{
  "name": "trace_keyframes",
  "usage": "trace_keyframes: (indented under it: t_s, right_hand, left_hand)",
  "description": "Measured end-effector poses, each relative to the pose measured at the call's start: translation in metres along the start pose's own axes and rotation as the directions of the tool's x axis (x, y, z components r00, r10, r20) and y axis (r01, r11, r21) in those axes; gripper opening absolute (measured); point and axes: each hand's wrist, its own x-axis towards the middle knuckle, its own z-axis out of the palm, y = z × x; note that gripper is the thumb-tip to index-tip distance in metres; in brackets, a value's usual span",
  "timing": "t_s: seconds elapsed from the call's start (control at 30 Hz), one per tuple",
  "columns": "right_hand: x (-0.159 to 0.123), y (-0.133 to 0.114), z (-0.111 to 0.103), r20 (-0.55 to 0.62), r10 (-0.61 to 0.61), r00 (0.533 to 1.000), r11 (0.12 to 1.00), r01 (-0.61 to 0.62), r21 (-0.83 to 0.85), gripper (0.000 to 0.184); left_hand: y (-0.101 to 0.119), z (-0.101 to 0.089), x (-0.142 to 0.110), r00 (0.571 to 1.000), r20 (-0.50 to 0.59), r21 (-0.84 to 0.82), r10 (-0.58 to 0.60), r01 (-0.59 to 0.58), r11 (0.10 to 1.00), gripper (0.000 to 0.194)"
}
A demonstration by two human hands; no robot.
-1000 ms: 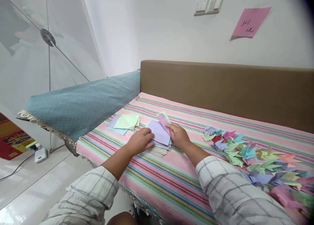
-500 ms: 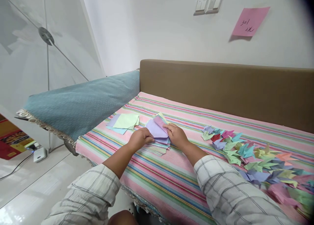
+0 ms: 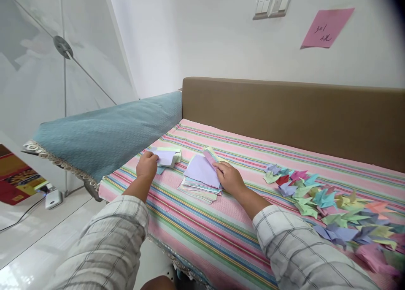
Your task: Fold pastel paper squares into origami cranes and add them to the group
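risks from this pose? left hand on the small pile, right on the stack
1. The left hand holds a lilac sheet over the small pile, which is already fanned out; setting it down carelessly could scatter it further.
2. The right hand lifts sheets at the far edge of the stack; the lower sheets look splayed and may slide apart.
3. The right sleeve lies close to the paper cranes; a sweep could knock them.

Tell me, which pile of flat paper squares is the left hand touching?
The smaller pile by the blue cushion. The left hand holds a pale lilac sheet on it; the right hand rests on the thicker stack nearer the folded cranes.
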Motion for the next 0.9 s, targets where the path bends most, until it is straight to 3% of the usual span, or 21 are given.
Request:
trace_keyframes:
  t_s: [0.13, 0.23, 0.4, 0.6, 0.7, 0.9]
  right_hand:
    - [-0.001, 0.001, 0.000, 0.019, -0.032, 0.999, 0.999, 0.032, -0.016, 0.031]
    - [-0.001, 0.002, 0.000, 0.031, -0.046, 0.998, 0.999, 0.047, -0.021, 0.031]
    - [-0.001, 0.001, -0.001, 0.049, -0.049, 0.998, 0.998, 0.050, -0.021, 0.031]
    - [0.000, 0.000, -0.003, 0.063, -0.051, 0.997, 0.998, 0.053, -0.022, 0.032]
    - [0.001, 0.001, -0.002, 0.083, -0.056, 0.995, 0.998, 0.058, -0.022, 0.033]
    - [0.001, -0.005, -0.008, 0.231, -0.075, 0.970, 0.994, 0.091, -0.063, 0.028]
  left_hand:
    - [-0.019, 0.012, 0.000, 0.993, 0.106, 0.046, 0.059, -0.064, 0.997, 0.024]
    - [-0.023, 0.016, 0.002, 0.975, 0.186, 0.054, 0.124, -0.136, 0.989, 0.041]
    - [-0.019, 0.015, 0.015, 0.893, 0.415, 0.139, 0.171, -0.249, 0.959, 0.071]
    - [-0.020, 0.024, 0.021, 0.869, 0.439, 0.125, 0.228, -0.310, 0.943, 0.056]
    - [-0.021, 0.029, 0.017, 0.879, 0.419, 0.113, 0.228, -0.299, 0.947, 0.051]
    - [-0.026, 0.023, 0.014, 0.867, 0.422, 0.170, 0.267, -0.365, 0.915, 0.043]
